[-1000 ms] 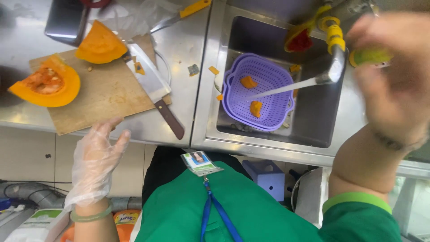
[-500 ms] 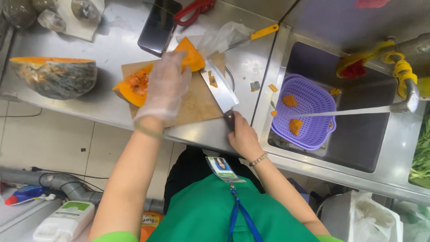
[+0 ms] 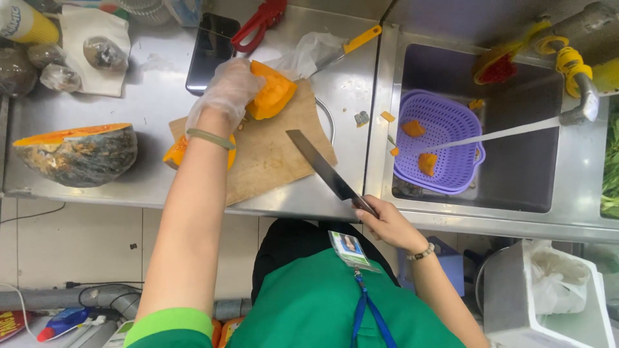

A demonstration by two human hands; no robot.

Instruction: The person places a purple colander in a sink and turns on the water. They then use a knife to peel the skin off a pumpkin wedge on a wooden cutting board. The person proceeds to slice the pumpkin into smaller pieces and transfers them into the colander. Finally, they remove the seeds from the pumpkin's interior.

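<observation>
My left hand (image 3: pixel 227 91), in a clear glove, grips an orange pumpkin wedge (image 3: pixel 274 90) at the far end of the wooden cutting board (image 3: pixel 277 151). Another pumpkin piece (image 3: pixel 175 152) lies at the board's left edge, partly hidden by my forearm. My right hand (image 3: pixel 382 220) holds the handle of a large kitchen knife (image 3: pixel 320 167), whose blade slants over the board's near right part. A half pumpkin (image 3: pixel 77 153) with grey-green rind rests on the steel counter to the left.
A purple basket (image 3: pixel 445 122) with pumpkin chunks sits in the sink under water running from a tap (image 3: pixel 583 96). A black phone (image 3: pixel 210 46), red tool (image 3: pixel 258 24), yellow-handled knife (image 3: pixel 348 46) and wrapped items (image 3: pixel 103 53) lie at the counter's back. A white bin (image 3: pixel 548 303) stands lower right.
My left hand moved from the board's left part to the far wedge and took hold of it. My right hand has the knife lifted, its blade now angled over the board.
</observation>
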